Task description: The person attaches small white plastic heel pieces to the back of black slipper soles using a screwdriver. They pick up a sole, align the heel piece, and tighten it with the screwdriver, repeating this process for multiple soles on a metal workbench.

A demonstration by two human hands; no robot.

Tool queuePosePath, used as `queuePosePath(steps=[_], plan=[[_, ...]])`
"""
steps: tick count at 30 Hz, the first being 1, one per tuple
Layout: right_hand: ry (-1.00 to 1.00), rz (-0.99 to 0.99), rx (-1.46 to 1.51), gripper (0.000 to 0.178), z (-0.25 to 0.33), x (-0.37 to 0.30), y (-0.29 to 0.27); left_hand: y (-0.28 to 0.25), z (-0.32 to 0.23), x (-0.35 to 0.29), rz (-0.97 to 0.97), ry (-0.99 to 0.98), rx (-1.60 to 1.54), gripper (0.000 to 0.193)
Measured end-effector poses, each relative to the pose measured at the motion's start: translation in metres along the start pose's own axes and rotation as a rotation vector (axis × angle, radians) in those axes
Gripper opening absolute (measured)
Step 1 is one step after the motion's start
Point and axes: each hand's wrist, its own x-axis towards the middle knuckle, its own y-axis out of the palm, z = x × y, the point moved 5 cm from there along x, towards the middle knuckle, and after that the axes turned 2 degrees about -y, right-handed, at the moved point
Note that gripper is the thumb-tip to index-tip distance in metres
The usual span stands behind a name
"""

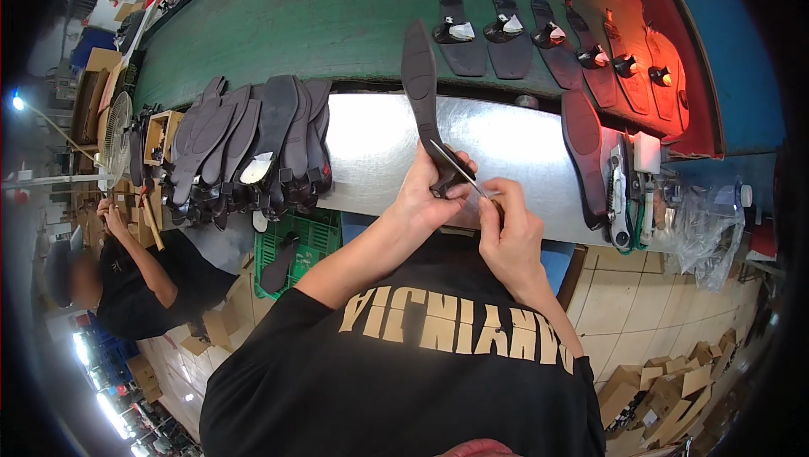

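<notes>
My left hand [415, 193] grips a dark shoe sole [419, 77] by its narrow, bent end; its broad end points away from me. In my right hand [514, 233], pinched between thumb and fingers, is a thin, pale, stick-like tool [459, 169]. Its shaft lies across the bent end of the sole, close to my left fingers. Whether the tip touches the sole I cannot tell. Both hands are above the near edge of a shiny metal table [362, 141]. Another dark sole [581, 132] lies to the right of my hands.
A pile of dark soles [211, 137] covers the table's left. Several sandals [507, 31] stand in a row on the green belt [295, 10], some under red light. Cutters [619, 196] and plastic bags [712, 229] lie right. A green crate [324, 233] and another person [160, 280] are left.
</notes>
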Motion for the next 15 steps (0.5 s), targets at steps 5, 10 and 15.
queuePosePath(steps=[5, 10, 15], plan=[[-0.111, 0.012, -0.154, 0.006, -0.001, -0.003, 0.009, -0.006, -0.001, 0.006, -0.023, 0.022, 0.081, 0.054], [-0.145, 0.093, -0.130, 0.006, 0.004, -0.010, 0.013, -0.007, -0.003, 0.007, 0.025, 0.043, 0.116, 0.063], [-0.221, 0.169, -0.103, 0.010, 0.012, -0.023, 0.021, -0.012, -0.006, 0.017, 0.032, 0.018, 0.092, 0.060]])
